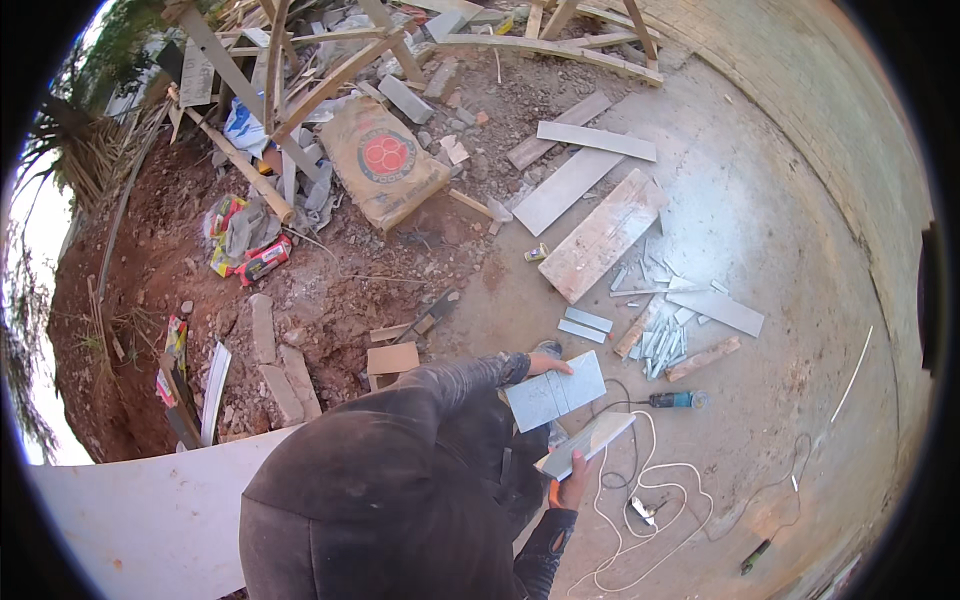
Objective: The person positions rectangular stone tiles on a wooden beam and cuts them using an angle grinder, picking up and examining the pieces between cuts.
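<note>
My left hand (556, 364) grips a pale grey tile (556, 391) by its upper edge. Dark lines cross the tile's face. Below it, a second light tile piece (590, 445) is in my right hand (574, 484), tilted, with its edge turned toward me. The two pieces are apart. Something small and orange shows by the right wrist, too little of it to name. On the ground just beyond the tiles lies a teal angle grinder (676, 399). Dark sleeves cover both arms.
A white cord (655, 468) coils near the right hand. Cut tile strips (660, 345) are heaped past the grinder, beside a dusty board (604, 235). A paper sack (385, 165), rubble and timber trestles (330, 85) stand at the far left. A wall (850, 120) bounds the right.
</note>
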Demonstrator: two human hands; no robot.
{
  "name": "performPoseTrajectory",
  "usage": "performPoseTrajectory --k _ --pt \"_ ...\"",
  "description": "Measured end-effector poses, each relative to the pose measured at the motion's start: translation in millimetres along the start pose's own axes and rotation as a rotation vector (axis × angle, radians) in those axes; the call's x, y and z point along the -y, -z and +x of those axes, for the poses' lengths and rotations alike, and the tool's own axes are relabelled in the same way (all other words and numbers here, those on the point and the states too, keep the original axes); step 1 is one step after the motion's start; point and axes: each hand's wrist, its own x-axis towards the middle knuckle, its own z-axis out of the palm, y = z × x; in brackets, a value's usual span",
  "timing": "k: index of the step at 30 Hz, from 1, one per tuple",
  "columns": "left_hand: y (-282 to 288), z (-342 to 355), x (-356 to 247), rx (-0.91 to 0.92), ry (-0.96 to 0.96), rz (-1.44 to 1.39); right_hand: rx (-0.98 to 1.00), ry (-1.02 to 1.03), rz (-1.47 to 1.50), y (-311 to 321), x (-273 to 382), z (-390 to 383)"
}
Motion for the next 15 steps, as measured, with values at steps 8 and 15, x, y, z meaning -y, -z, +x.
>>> performPoseTrajectory --k 8,15 --pt "131.2 126.2 -6.9 -0.562 -0.277 0.472 -0.094 -0.104 -0.346 58.4 0.0 98.8" --pt "297.4 322.5 -3.5 -0.475 -0.279 0.179 -0.114 0.007 -0.774 217.2 -103.0 334.6"
